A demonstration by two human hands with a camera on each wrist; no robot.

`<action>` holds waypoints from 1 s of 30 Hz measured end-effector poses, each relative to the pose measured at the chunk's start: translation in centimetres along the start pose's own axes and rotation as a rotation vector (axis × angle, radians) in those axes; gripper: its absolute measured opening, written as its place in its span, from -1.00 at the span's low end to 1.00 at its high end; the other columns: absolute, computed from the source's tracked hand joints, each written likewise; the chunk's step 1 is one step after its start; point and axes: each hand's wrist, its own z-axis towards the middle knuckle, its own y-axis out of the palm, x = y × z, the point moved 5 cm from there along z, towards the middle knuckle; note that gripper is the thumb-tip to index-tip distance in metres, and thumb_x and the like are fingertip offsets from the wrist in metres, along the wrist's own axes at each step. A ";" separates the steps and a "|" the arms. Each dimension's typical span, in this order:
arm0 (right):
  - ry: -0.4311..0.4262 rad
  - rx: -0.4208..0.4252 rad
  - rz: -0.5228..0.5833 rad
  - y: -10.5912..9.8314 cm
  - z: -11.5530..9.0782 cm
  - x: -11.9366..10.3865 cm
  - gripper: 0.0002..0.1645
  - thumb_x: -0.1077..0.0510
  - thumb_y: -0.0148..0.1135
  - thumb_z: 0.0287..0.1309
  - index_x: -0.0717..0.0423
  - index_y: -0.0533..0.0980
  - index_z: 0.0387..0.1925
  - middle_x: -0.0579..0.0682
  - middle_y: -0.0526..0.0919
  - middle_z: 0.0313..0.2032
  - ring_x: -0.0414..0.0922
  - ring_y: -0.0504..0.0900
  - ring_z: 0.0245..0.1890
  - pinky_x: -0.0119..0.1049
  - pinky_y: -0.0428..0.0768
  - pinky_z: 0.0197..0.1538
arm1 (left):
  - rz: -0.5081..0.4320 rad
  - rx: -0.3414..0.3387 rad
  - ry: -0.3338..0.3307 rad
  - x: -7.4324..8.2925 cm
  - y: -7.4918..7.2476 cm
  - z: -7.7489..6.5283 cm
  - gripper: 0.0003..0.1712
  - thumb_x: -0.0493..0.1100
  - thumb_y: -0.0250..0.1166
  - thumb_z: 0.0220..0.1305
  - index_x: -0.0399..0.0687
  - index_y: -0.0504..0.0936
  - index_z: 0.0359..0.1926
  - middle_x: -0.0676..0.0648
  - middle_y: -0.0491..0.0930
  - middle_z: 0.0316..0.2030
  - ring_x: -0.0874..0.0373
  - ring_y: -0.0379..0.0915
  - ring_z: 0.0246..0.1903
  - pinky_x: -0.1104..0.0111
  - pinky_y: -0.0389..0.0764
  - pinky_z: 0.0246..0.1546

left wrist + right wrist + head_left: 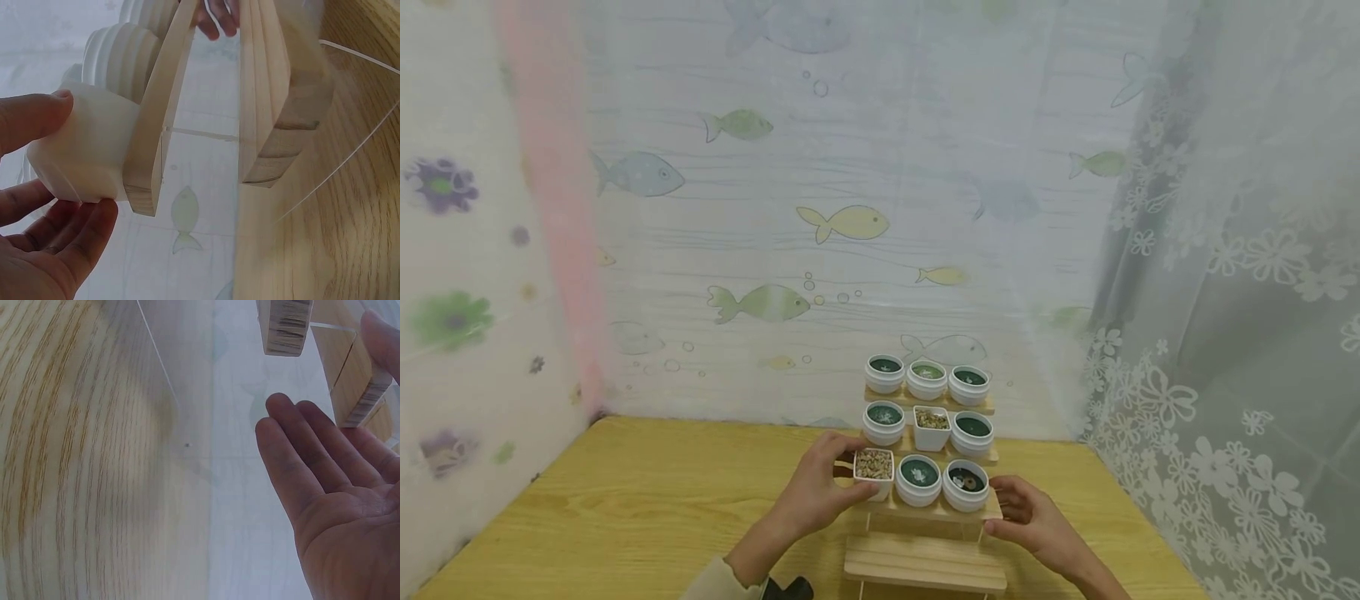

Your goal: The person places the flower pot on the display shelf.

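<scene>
My left hand (816, 492) grips a white square cup (874, 490) filled with tan grainy bits, at the left end of a wooden tier (917, 510). In the left wrist view the thumb lies on one side of the cup (87, 137) and fingertips on another; its base meets the board. At the tier's right end is my right hand (1033, 521), beside a round white pot (966, 497) with dark green contents. The right wrist view shows that hand's (350, 512) fingers extended and its thumb by the board's end. Between the two sits another round pot (917, 493).
Two higher tiers hold more round white pots (883, 379) and another square cup (931, 437). A bare lower step (925, 560) stands in front. A dark object (790, 588) lies near the left sleeve. A fish-print curtain (850, 267) hangs behind the yellow wood-grain table (647, 500).
</scene>
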 end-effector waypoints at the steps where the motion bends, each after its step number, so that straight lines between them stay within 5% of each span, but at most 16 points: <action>1: 0.001 0.000 0.002 0.0 0.0 0.0 -0.27 0.22 0.27 0.19 0.46 0.17 0.26 0.23 0.51 0.01 -0.04 0.60 -0.08 -0.28 0.59 -0.08 | -0.003 0.003 0.000 0.0 0.0 0.0 -0.43 -0.13 0.50 0.01 -0.24 0.54 0.04 -0.11 0.41 -0.16 0.04 0.48 -0.19 0.31 0.61 -0.16; 20: -0.013 0.019 -0.029 -0.1 -0.1 -0.1 -0.26 0.21 0.30 0.15 0.45 0.20 0.25 0.27 0.51 0.01 -0.05 0.61 -0.08 -0.30 0.59 -0.08 | 0.031 0.030 0.041 0.4 0.1 -0.3 -0.44 -0.15 0.50 0.01 -0.23 0.54 0.04 -0.11 0.42 -0.16 0.06 0.48 -0.20 0.22 0.62 -0.17; 30: -0.023 0.039 -0.056 -0.5 -0.1 -0.7 -0.30 0.21 0.30 0.15 0.40 0.24 0.24 0.26 0.53 -0.02 0.05 0.58 -0.07 -0.29 0.59 -0.08 | 0.099 0.060 0.000 0.1 -1.7 -0.7 -0.41 -0.05 0.52 -0.03 -0.14 0.55 0.03 -0.10 0.45 -0.10 0.02 0.45 -0.13 0.27 0.62 -0.19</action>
